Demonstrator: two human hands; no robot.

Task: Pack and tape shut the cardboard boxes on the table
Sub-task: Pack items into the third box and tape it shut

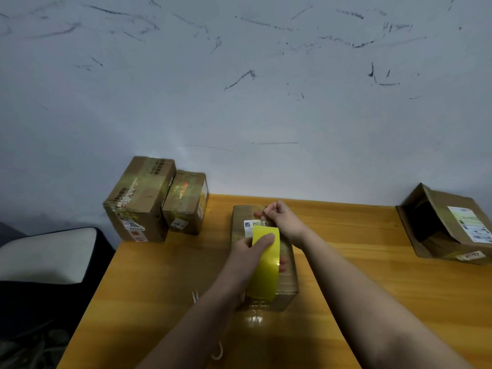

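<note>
A closed cardboard box [288, 275] with a white label lies lengthwise at the middle of the wooden table [372, 275]. My left hand [246, 253] grips a yellow tape roll [265, 265] held over the box's top, thumb across the roll. My right hand [283, 218] is at the box's far end, fingers pinched on the clear tape's free end. The tape strip itself is hard to make out.
Two taped boxes [139, 199] [186, 202] stand at the table's far left corner. An open box [447, 226] lies on its side at the far right. Scissors [195, 296] rest left of my left forearm. A cushioned chair [45, 255] sits left of the table.
</note>
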